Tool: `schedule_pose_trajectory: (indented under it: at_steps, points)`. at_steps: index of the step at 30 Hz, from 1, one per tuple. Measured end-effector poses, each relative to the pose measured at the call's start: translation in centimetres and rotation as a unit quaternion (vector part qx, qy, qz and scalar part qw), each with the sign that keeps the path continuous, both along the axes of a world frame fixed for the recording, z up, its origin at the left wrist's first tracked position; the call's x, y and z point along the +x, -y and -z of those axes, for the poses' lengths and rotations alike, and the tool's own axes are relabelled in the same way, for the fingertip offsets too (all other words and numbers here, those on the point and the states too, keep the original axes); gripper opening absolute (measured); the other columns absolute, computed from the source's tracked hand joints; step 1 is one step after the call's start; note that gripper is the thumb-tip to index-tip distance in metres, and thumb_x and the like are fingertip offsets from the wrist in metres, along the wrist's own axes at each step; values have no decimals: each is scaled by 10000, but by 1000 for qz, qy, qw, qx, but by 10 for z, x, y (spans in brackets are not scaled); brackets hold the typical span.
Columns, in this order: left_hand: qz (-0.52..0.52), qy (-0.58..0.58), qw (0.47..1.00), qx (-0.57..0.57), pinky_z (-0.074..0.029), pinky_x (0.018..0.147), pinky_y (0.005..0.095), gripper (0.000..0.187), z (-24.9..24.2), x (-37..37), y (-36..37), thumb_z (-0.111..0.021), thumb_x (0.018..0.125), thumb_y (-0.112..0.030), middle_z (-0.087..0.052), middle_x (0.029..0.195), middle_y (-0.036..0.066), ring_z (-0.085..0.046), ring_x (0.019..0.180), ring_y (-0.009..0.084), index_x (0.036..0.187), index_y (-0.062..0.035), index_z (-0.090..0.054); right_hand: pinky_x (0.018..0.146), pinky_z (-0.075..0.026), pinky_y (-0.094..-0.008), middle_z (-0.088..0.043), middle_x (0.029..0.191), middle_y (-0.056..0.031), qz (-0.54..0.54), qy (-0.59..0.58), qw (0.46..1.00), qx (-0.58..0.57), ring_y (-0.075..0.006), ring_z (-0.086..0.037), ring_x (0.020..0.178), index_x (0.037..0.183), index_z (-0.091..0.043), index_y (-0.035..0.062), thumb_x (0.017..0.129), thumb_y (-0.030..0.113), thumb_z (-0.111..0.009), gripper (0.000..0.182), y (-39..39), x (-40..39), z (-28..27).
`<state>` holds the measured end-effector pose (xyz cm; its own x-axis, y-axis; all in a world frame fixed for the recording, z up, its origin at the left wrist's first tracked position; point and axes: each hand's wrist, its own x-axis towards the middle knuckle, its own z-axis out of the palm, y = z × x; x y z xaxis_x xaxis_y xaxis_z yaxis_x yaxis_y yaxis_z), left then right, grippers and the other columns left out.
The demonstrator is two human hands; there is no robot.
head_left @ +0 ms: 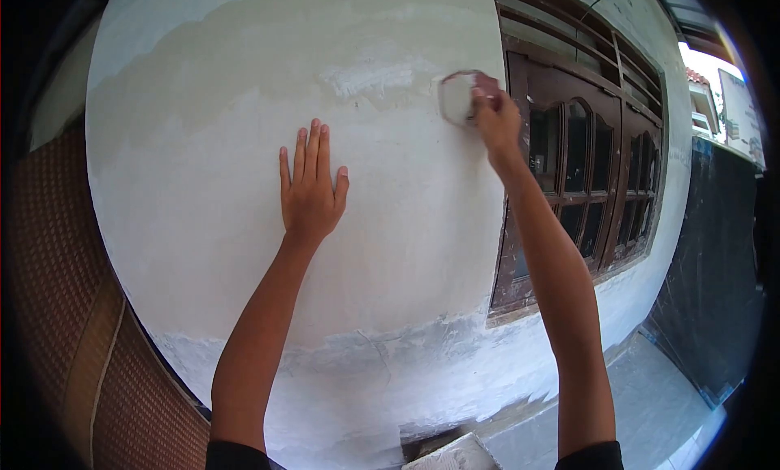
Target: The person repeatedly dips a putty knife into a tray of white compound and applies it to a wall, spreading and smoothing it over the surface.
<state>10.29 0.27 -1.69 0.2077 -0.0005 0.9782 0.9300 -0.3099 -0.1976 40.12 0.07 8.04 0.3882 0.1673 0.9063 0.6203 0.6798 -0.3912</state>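
Outdoors, upper centre: right hand [499, 127] pinches blurred brown strip [487, 85] | likely light, bendy; grip thick end | left hand [311, 203] spread on wall [398, 234]

Reddish-brown scrap [486, 85], patchy wall [398, 226]
I grip the blurred scrap in my right hand [497, 119], up at the upright wall: off-white, beige higher up, bluish-grey low down.

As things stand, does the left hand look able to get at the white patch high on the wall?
Probably yes: the left hand lies flat on the wall, below the white patch, with nothing visible between them, and the right hand is off to the patch's right.
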Motion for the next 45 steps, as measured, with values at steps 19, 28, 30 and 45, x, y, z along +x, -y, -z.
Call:
schedule_pose_trajectory:
  at_steps: [19,28,30,45]
  points:
    - [-9,5,1000,6,-142,1199,496,633,1,1,-1,-462,966,-231,-259,1595,81,-236,1472,261,1535,-66,-240,807,-507,-357,-689,1018,-129,-103,-174,977,65,-236,-650,922,1069,-645,0,892,295,-679,345,6,15,-1]
    - [-15,7,1000,-8,-137,1201,499,633,5,1,1,-461,967,-235,-252,1598,74,-227,1475,261,1537,-74,-238,796,-503,-362,-684,1015,-141,-25,-210,975,66,-248,-652,904,1096,-632,-5,908,306,-661,365,1,32,-3]
    - [-16,8,1000,-13,-136,1202,499,636,6,0,1,-460,968,-236,-245,1601,72,-225,1476,260,1539,-74,-231,798,-502,-366,-685,1015,-140,14,-252,965,70,-257,-656,907,1098,-636,-6,905,313,-663,374,9,20,-3]
    - [-10,10,1000,-13,-134,1203,498,640,6,0,0,-457,964,-238,-245,1601,67,-226,1476,255,1541,-81,-230,801,-513,-364,-695,968,-157,-45,-32,998,37,-277,-670,891,1082,-650,3,894,290,-668,343,24,-26,-27]
